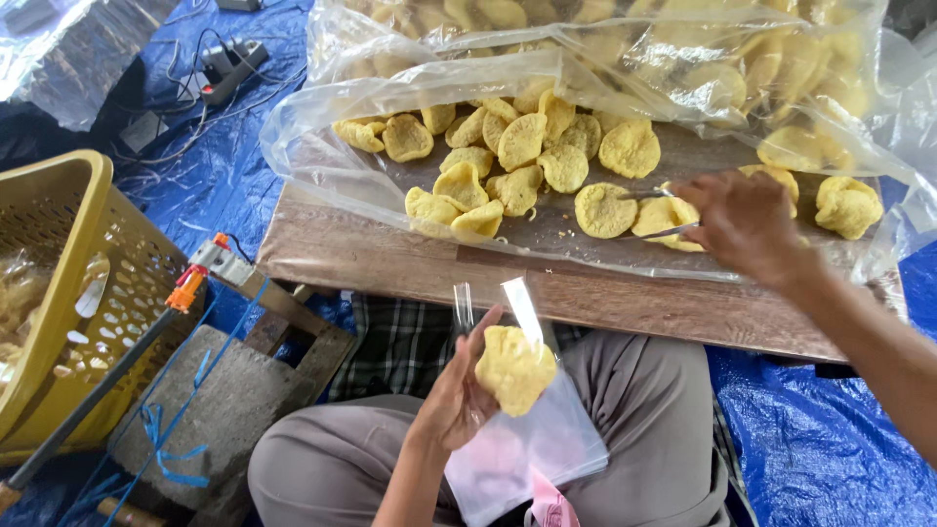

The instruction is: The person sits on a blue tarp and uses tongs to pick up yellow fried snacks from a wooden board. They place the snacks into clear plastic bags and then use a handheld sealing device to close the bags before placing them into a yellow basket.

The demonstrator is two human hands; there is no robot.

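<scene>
While you sit cross-legged at the low wooden worktop (625, 303), your left hand (454, 395) is closed round a small clear plastic bag (532, 449), with one yellow cracker (514, 369) at its mouth. Your right hand (744, 226) reaches over the pile of crackers (517, 161) on the worktop, gripping what look like metal tongs (664, 213) around one cracker. A yellow basket (68, 283) stands to your left.
</scene>
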